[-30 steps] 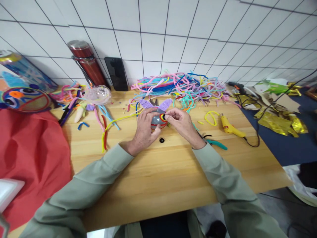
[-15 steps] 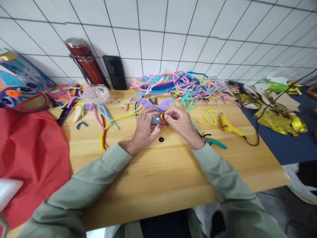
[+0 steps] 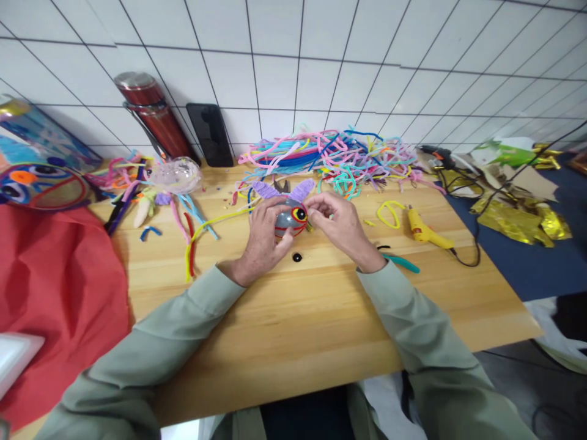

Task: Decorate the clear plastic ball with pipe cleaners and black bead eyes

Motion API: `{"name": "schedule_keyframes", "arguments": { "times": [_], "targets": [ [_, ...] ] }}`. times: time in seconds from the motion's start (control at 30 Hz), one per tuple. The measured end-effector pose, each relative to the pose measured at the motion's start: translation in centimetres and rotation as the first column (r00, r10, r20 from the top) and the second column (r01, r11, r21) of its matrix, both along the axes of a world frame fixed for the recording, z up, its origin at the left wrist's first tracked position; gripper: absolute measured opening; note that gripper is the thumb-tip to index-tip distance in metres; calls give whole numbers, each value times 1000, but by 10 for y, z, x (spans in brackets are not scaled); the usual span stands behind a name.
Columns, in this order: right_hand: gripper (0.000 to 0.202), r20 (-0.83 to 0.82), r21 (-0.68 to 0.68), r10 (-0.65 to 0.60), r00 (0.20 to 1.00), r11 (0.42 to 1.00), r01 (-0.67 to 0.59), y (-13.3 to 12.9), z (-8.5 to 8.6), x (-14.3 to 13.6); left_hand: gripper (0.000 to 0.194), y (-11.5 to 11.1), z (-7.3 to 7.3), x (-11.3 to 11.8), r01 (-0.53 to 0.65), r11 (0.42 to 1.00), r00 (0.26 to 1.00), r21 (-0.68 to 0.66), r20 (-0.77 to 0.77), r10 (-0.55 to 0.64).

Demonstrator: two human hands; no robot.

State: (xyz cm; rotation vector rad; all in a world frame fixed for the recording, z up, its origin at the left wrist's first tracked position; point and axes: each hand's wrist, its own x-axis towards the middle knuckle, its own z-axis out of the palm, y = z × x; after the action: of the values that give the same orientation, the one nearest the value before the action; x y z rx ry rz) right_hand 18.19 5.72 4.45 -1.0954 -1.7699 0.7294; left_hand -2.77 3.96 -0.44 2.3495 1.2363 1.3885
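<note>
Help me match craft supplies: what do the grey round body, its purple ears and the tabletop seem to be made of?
Grey round body: probably plastic, though glass is possible; smooth and glossy, with a bright highlight.
Purple ears: likely pipe cleaner, matte, showing ridged rows.
Tabletop: wood or wood-look laminate, softly shiny; pale grain lines show.

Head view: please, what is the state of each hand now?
Left hand: holding the shiny ball with purple ears.
Right hand: fingers curled beside the yellow-ringed eye; whether it holds anything cannot be told.
</note>
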Motion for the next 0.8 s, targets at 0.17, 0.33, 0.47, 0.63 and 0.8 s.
{"name": "schedule_keyframes", "arguments": {
  "times": [0.17,0.33,0.47,0.63,0.8],
  "targets": [
    [17,171,151,22,985,987,-48,0,-4,-2,39,0,0,0,-5,1000,1000,6,-14,6],
    [14,185,191,8,983,981,-44,-2,-7,-4,40,0,0,0,-2,999,1000,32,-18,2],
    [14,199,186,-15,980,982,-22,-2,-8,-5,42,-1,0,0,-6,1000,1000,9,-18,6],
    [13,194,193,-18,981,981,-20,-3,-7,-6,41,-1,0,1,-5,1000,1000,26,-13,5],
    [11,172,167,-37,984,986,7,-7,-7,-8,40,0,-2,0,-20,1000,1000,3,-18,21]
  ]
}}
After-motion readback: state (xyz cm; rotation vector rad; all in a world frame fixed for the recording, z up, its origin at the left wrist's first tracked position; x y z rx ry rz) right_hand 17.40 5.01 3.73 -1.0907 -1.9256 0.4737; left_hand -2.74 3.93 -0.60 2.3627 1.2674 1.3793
